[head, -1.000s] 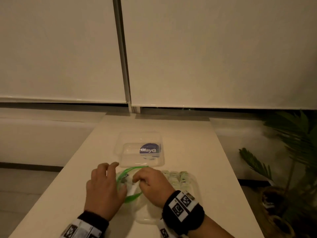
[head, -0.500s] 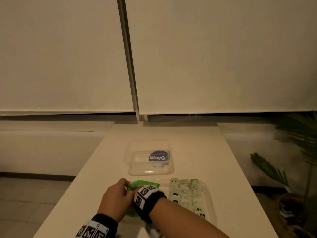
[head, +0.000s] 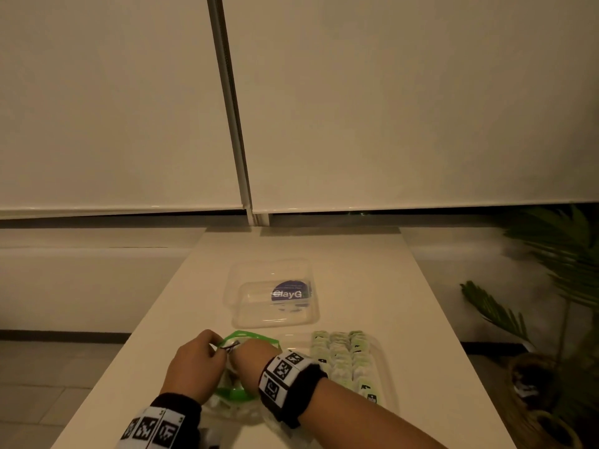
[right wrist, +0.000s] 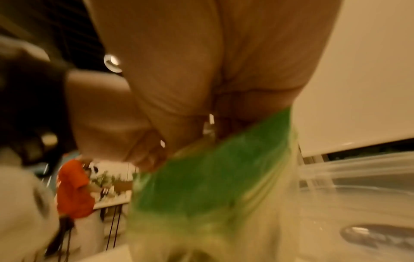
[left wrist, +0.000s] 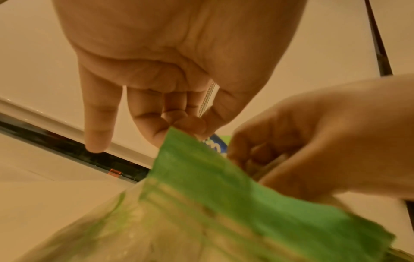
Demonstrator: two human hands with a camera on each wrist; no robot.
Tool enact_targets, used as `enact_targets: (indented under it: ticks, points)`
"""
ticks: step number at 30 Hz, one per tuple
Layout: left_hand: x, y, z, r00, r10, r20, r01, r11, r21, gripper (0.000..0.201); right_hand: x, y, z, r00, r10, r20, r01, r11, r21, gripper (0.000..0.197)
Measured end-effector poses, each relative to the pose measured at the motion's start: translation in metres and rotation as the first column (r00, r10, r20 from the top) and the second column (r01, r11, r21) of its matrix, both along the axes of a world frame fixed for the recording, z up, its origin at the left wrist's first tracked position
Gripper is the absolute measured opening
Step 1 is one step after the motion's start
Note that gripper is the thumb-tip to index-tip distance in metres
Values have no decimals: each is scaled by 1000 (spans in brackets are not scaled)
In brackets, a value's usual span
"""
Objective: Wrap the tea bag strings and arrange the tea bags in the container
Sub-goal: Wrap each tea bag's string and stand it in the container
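Near the table's front edge, the left hand and right hand met at the green-rimmed bag's mouth. Rows of tea bags filled the clear container just right; a clear lid lay behind it

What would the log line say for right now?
left hand: pinches green-rimmed bag | right hand: reaches into bag, grip unclear | container: tea bags in rows
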State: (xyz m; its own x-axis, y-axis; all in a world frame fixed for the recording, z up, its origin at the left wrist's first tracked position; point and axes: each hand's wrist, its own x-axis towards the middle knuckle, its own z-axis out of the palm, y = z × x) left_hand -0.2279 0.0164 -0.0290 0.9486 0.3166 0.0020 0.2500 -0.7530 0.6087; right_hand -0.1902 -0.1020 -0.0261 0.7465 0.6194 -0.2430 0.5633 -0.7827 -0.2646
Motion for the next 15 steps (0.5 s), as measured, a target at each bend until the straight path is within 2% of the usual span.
enact_targets:
  ticks: [2,4,6,8,10,11,13,15]
  points:
    - [0,3,0,1000,7,14,-7,1000,-10,5,-5,-12,9,1000,19,6,-19,998,67,20]
    - [-1,1,2,1000,3,23,-2,1000,-21,4,-11,-29,17,998,-53,34,43,968,249,21]
    - [-3,-1,3,1000,-11,15,11,1000,-19,4,-15,-49,14,985,-172,-25,165,879,446,22]
    - [-4,-4,2,999,-42,-19,42,999,-4,4,-19,-72,11,939,-252,-233,344,689,638,14]
    - [-6,-7,2,996,-67,-53,68,998,10,6,-22,-94,7,864,-209,-459,501,454,737,14]
    - [-6,-9,0,996,-73,-49,74,997,18,14,-23,-105,4,827,-168,-537,559,353,750,17]
    - [-9,-15,-1,995,-94,45,91,994,59,34,-27,-124,1,759,-64,-647,647,182,741,16]
    - [-17,-27,5,965,-146,218,146,989,19,48,-32,-140,1,731,34,-681,679,61,732,12]
